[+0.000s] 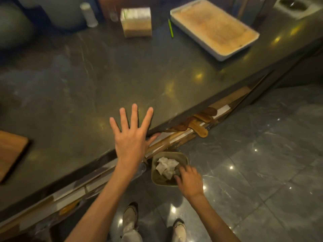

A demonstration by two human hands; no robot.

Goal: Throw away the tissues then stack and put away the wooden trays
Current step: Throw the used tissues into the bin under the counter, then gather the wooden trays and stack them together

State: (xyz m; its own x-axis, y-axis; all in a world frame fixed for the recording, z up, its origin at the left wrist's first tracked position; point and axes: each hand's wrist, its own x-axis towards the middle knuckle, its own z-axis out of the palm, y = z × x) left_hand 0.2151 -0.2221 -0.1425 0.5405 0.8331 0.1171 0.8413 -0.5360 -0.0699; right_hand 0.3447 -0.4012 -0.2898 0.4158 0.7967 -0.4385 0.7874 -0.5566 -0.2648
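1. The left hand (131, 137) is spread flat, fingers apart, over the near edge of the dark counter (90, 81).
2. The right hand (189, 181) reaches down at the rim of a bin (158, 179) on the floor (262, 163), fingers curled; whether it grips anything cannot be told.
3. Crumpled tissues (167, 166) lie in the bin.
4. A wooden tray (10, 151) sits at the counter's left edge, partly out of frame.
5. A white tray (215, 27), a box (136, 21) and a green pen (170, 28) sit at the far side.
6. Wooden boards (201, 123) show on the shelf under the counter.
7. Two shoes (130, 217) stand below.
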